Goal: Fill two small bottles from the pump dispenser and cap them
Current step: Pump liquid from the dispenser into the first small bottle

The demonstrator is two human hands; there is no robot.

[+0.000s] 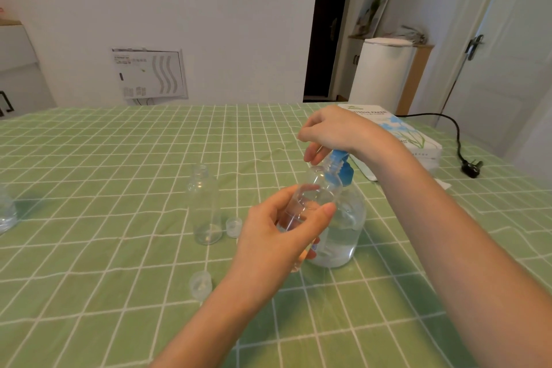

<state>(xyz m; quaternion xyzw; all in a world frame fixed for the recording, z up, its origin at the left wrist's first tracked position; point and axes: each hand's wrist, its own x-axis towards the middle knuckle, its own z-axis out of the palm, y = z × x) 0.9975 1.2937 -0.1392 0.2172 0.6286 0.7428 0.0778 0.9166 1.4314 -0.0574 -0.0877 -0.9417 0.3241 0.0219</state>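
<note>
A person stands at a table covered in a green checked tablecloth (119, 173). The landmark is a clear pump dispenser (346, 233) with a blue pump head (343, 172), about half full of clear liquid.

The left hand (277, 236) is directly in front of the dispenser. Its thumb and fingers wrap around a small bottle (310, 197), tilted so its open neck sits at the pump's nozzle. The right hand (331, 131) is just above the pump head, fingers loosely bent and hanging, gripping nothing visible. Whether its palm is pressing the pump cannot be told.

To the left of the dispenser, a second bottle (206, 206) stands upright, uncapped and seemingly empty. 1 cap (234, 225) lies between that bottle and the dispenser; another cap (200, 284) lies nearer the person, left of the dispenser. A tissue box (418, 143) sits behind the dispenser, to its right.

The task looks to be at an early stage. Bottle 1 is lined up for filling, with little or no liquid seen inside. Still left, by this view: fill both bottles, then screw on both caps.
</note>
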